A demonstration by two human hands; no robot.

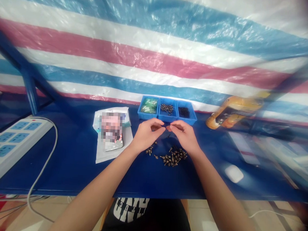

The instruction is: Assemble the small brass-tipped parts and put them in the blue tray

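Observation:
My left hand (149, 133) and my right hand (185, 134) face each other over the blue table, thumb and forefinger of each pinched together. The fingertips nearly meet; what they hold is too small to make out. Below and between my wrists lies a loose pile of small brass-and-black screws (174, 158), with a few strays (149, 150) to its left. Just beyond my fingers stand three joined blue bins: the left bin (141, 115) has green-and-white packets, the middle one brownish small hardware (167, 108), the right one black screws (184, 112).
A phone (114, 146) rests on white-and-teal packaging (127, 136) at left. A power strip (17, 136) with a looping cable (46, 165) lies farther left. At right are a yellow-orange bottle (230, 112), a white rounded case (233, 173) and blurred boxes. Striped sheeting (156, 61) hangs behind.

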